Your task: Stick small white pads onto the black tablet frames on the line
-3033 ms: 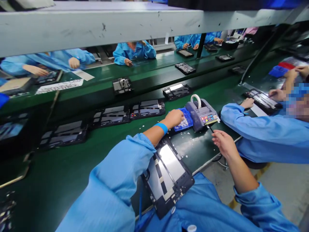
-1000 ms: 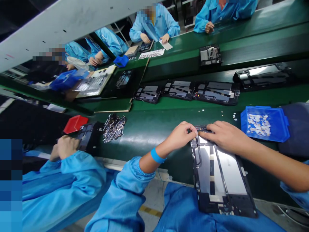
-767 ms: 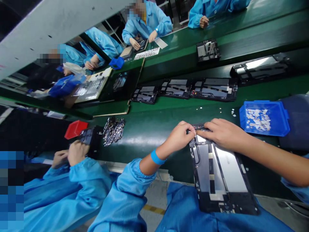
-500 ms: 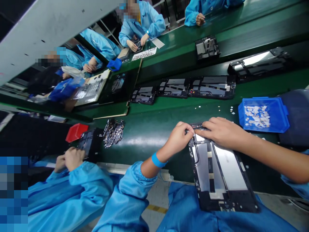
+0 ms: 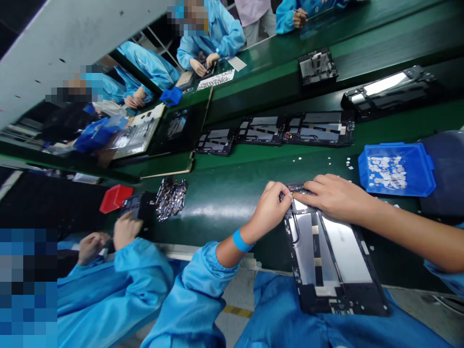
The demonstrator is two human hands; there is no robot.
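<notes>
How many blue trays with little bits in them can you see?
1 for sure: the blue tray sits on the green belt, just right of the person's right hand. A small blue bin lies far off; its contents are too small to tell.

Even overhead light, glare streaks on the green worktop (image 5: 224, 193) left of the fingers; edges bend, dim far left.

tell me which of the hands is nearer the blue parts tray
Right. The right hand rests on the tablet frame's top edge, nearer the blue parts tray; the left hand sits farther left, beyond it.
</notes>
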